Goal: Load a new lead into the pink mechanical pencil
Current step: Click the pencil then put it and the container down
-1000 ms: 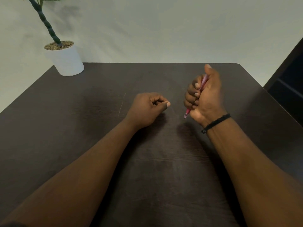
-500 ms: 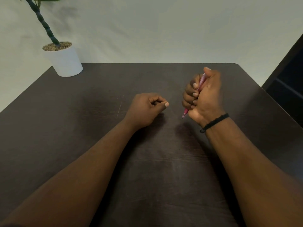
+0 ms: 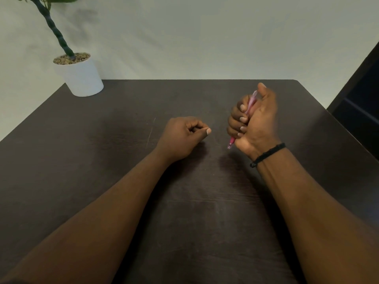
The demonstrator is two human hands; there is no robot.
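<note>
My right hand (image 3: pixel 257 126) is closed in a fist around the pink mechanical pencil (image 3: pixel 250 104). The pencil stands nearly upright with its metal tip (image 3: pixel 228 148) pointing down, just above the dark table (image 3: pixel 123 181). My thumb rests at the pencil's top end. My left hand (image 3: pixel 180 136) lies on the table to the left of the pencil, curled into a loose fist with the thumb pressed against the index finger. Nothing shows between those fingers. No loose lead is clearly visible.
A white pot with a green plant (image 3: pixel 82 77) stands at the table's far left corner. A thin pale line (image 3: pixel 150 132) marks the table left of my left hand; scratch or lead, I cannot tell. Dark furniture (image 3: pixel 361 95) sits beyond the right edge.
My right thumb has shifted slightly at the pencil's top end and the fist has moved a little. My left hand has stayed where it was.
</note>
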